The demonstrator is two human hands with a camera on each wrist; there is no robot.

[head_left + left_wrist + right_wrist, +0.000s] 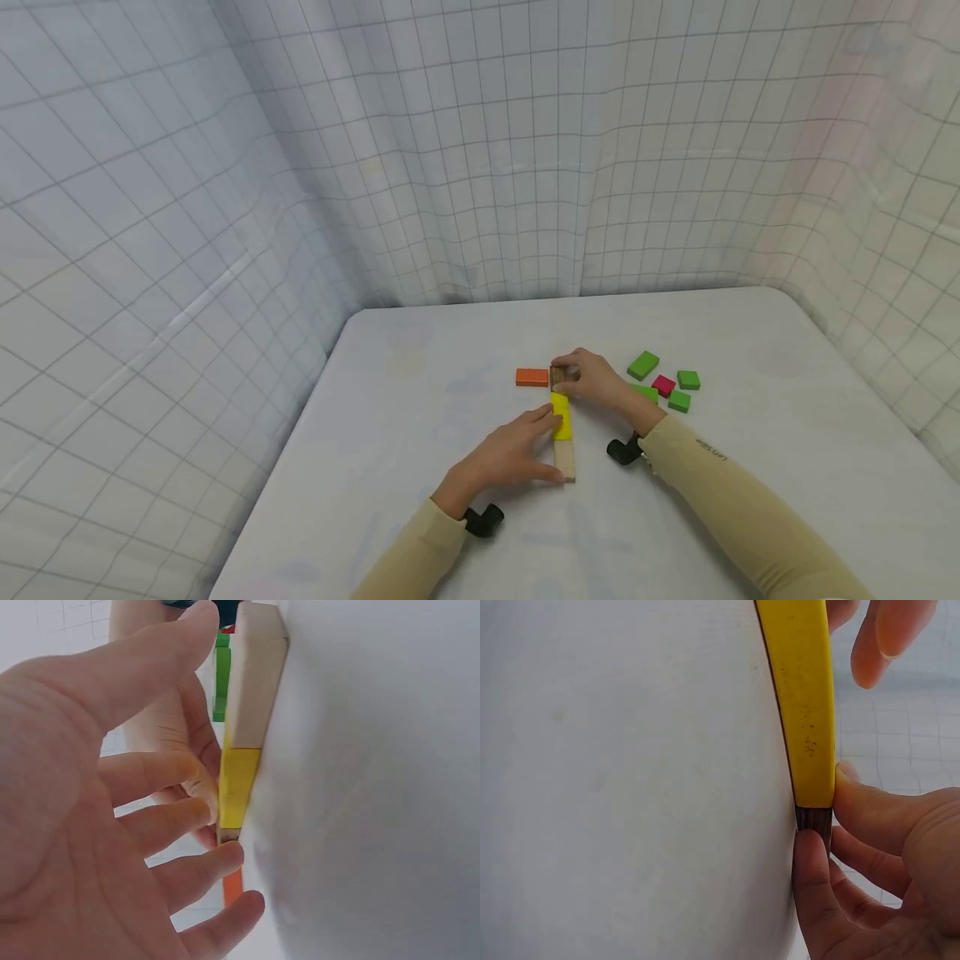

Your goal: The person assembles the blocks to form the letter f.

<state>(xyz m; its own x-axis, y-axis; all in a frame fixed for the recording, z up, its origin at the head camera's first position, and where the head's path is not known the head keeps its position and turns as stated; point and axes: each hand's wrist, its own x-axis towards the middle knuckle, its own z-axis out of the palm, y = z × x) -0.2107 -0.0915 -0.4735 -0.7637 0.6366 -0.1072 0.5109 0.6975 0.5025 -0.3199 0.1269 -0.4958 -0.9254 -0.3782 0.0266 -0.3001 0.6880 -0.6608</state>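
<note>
A straight row of blocks lies on the white table. Nearest is a pale wooden block (565,461), then a yellow section (563,429), then a dark brown block (557,378) at the far end. My right hand (597,383) pinches the brown block, its thumb by the yellow joint in the right wrist view. Over the row's left side hovers my left hand (508,450), fingers spread and loosely extended, thumb by the pale block's near end. In the left wrist view nothing is in its palm. An orange block (532,377) lies left of the brown one.
Right of the right hand lie several green blocks (643,365) and a red block (663,385); one green block (645,392) is partly covered by that hand. Gridded white curtains (480,167) surround the white table (420,358).
</note>
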